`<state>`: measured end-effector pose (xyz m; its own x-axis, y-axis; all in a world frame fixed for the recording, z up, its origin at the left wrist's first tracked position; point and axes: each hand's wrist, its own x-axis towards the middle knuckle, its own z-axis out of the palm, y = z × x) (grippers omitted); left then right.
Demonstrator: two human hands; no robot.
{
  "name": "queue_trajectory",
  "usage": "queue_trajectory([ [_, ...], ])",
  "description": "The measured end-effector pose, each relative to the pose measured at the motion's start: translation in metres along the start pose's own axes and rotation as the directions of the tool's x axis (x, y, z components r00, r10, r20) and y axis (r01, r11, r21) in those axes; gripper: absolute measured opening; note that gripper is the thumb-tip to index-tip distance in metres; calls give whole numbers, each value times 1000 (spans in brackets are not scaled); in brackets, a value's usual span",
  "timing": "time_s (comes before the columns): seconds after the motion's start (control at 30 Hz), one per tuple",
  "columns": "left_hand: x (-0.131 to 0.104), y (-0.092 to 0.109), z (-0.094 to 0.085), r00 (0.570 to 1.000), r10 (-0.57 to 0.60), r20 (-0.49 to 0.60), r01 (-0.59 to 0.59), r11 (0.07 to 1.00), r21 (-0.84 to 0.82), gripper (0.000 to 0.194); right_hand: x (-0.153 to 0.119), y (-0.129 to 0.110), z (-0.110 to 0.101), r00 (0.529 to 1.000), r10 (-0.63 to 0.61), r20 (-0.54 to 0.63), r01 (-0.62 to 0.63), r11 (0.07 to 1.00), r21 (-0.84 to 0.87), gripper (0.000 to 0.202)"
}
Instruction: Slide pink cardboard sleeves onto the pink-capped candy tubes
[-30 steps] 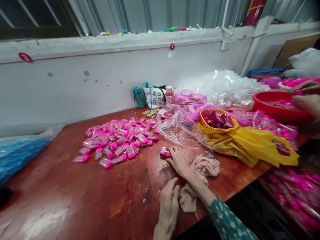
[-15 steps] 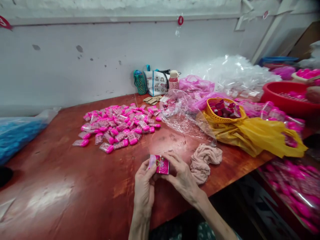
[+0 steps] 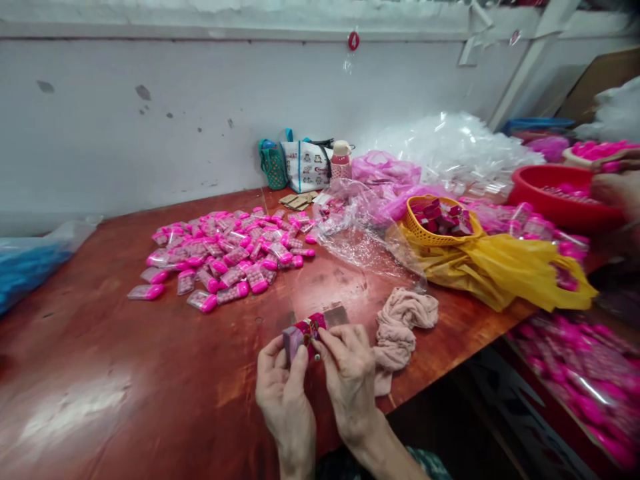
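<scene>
Between my two hands, above the red-brown table (image 3: 165, 360), is a small stack of pink cards (image 3: 305, 331) with a band around it. My left hand (image 3: 287, 390) grips its left end, thumb on the near side. The fingers of my right hand (image 3: 347, 373) pinch its right side. Beyond them lies a wide pile of small clear containers with bright pink caps (image 3: 230, 250). A crumpled beige cloth (image 3: 403, 327) rests just right of my right hand.
A yellow basket (image 3: 443, 237) of dark pink pieces sits on a yellow bag (image 3: 520, 267). Behind are clear plastic and a bottle (image 3: 341, 160). Another person's hand (image 3: 617, 183) is at the red basin (image 3: 555, 212). Blue items lie bagged (image 3: 30, 270) at left.
The card stack has been tilted, showing its edge, and my right fingers have moved from its top corner to a pinch on its near right side. The view has shifted slightly right.
</scene>
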<state>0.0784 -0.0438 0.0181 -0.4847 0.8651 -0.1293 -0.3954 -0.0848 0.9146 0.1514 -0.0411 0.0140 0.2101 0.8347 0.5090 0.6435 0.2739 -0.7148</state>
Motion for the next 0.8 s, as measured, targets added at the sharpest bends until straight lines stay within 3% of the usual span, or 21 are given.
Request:
queue_trajectory([
  [0.13,-5,-1,9,998,35,-56,-30,995,92,31,-5,6,15,995,-79,-67,75,995,-64,25],
  [0.27,-4,-6,21,996,34,-87,-27,996,82,30,0,15,27,989,-4,-146,-19,988,-154,21],
  [0.43,11,-8,24,988,-119,98,111,990,82,38,6,26,17,989,129,-75,-133,990,-51,21],
  [0.5,24,-7,23,967,-183,177,168,981,93,41,7,39,10,997,77,-8,-78,997,-23,19],
  [0.57,39,-9,22,942,-244,229,227,969,98,42,13,53,2,997,-61,39,63,997,-40,18],
  [0.67,61,-18,21,916,-325,236,306,945,112,40,43,69,-8,973,-216,77,228,953,-199,30],
  [0.73,71,-26,21,914,-351,201,333,935,117,38,84,74,-7,959,-231,165,278,884,-375,41],
  [0.8,75,-33,22,917,-359,176,342,932,118,35,134,79,2,962,-219,165,270,859,-434,43],
])
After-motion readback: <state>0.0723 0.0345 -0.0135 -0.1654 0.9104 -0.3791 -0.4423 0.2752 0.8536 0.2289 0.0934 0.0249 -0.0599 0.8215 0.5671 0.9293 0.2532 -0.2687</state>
